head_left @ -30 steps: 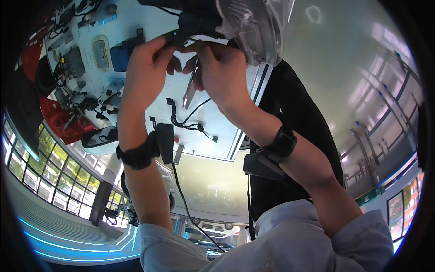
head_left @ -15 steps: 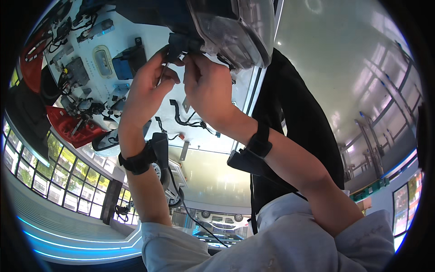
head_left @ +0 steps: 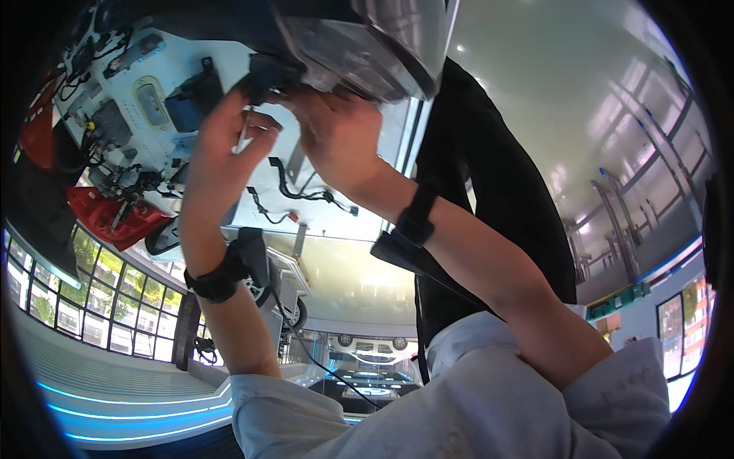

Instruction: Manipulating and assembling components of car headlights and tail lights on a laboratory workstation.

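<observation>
Both arms are raised overhead. My left hand [head_left: 229, 149] pinches a black plug connector [head_left: 267, 73] that hangs below a clear grey lamp-like housing [head_left: 367, 42]. A thin pale strip [head_left: 243, 131] shows between its fingers. My right hand [head_left: 336, 138] is curled against the same connector from the right, with its fingertips partly hidden behind the left hand. Each wrist wears a black band, left wristband [head_left: 218, 275] and right wristband [head_left: 417, 218].
A white panel [head_left: 153, 99] overhead carries black modules and loose wiring. A black cable harness [head_left: 298, 187] dangles from it. Red body parts [head_left: 107, 214] sit at the left. A dark upright panel [head_left: 489, 176] stands behind my right forearm. Windows [head_left: 92, 306] line the lower left.
Both hands stay on the connector. They, the connector and the lamp-like housing have shifted left in the view, and my fingers have closed in tighter on the plug.
</observation>
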A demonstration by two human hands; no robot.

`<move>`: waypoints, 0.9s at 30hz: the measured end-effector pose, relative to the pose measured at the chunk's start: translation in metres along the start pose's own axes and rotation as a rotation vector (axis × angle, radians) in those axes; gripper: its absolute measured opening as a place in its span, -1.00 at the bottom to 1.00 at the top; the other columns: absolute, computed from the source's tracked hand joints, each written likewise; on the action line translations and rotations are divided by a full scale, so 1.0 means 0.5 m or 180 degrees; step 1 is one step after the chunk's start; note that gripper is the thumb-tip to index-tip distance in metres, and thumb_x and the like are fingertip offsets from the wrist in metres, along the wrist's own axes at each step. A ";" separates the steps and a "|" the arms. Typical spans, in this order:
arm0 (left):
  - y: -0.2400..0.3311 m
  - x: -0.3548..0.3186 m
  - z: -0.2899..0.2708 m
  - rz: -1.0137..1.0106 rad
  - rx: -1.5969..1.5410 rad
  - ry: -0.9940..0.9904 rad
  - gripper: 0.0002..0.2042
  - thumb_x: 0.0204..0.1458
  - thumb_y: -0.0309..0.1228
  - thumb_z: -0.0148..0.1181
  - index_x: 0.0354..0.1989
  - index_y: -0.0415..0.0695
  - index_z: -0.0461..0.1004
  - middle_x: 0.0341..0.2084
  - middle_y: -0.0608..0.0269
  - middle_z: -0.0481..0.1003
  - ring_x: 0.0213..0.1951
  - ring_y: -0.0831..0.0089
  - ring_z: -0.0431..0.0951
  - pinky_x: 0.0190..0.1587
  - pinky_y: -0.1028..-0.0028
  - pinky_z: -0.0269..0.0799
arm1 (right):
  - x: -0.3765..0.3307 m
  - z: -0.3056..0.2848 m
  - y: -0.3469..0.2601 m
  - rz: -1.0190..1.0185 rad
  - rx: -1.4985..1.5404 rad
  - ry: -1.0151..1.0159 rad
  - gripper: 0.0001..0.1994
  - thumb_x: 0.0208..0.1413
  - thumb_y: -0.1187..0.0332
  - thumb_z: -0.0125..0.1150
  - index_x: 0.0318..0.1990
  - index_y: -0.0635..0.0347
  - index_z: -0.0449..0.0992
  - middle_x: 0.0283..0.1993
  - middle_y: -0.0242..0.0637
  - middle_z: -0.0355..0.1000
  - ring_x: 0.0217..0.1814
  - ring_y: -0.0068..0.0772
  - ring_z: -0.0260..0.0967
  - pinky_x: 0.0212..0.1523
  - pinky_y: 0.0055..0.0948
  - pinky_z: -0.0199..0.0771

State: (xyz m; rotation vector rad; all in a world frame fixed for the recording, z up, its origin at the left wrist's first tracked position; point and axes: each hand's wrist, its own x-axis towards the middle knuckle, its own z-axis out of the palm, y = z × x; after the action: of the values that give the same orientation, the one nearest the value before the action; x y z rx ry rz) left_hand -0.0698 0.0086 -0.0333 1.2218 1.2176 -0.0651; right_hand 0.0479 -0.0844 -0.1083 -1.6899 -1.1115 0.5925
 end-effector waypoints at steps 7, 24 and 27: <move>0.009 -0.004 0.015 -0.0024 0.0004 -0.0098 -0.60 0.03 -0.60 0.08 0.09 -0.25 0.31 -0.09 0.27 0.45 -0.21 0.58 0.43 -0.06 0.56 0.33 | -0.016 0.001 0.007 0.0470 -0.0018 -0.0070 -0.77 -0.15 0.62 0.21 -0.31 0.09 0.60 -0.57 -0.22 0.44 -0.55 -0.19 0.43 -0.55 -0.32 0.36; 0.017 -0.007 0.026 0.0190 0.0074 -0.0054 -0.56 -0.04 -0.63 0.00 0.11 -0.28 0.30 -0.07 0.25 0.46 -0.19 0.55 0.44 -0.11 0.54 0.39 | 0.036 -0.014 -0.072 0.2189 0.1007 -0.0439 -0.79 0.06 0.53 -0.05 -0.38 0.37 0.57 -0.66 -0.03 0.41 -0.68 -0.21 0.40 -0.55 -0.38 0.38; 0.022 -0.006 0.027 0.0159 0.0083 0.0032 -0.58 0.00 -0.60 0.02 0.11 -0.28 0.30 -0.08 0.25 0.46 -0.19 0.54 0.46 -0.13 0.53 0.40 | 0.040 -0.008 -0.075 0.2889 0.1548 -0.0295 -0.79 0.01 0.54 -0.03 -0.51 0.41 0.55 -0.54 0.03 0.49 -0.53 -0.02 0.48 -0.42 -0.27 0.48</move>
State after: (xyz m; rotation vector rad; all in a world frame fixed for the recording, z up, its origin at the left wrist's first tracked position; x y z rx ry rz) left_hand -0.0555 0.0015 -0.0257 1.2759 1.1976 -0.0381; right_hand 0.0455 -0.0654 -0.0703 -1.6677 -0.1504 1.3858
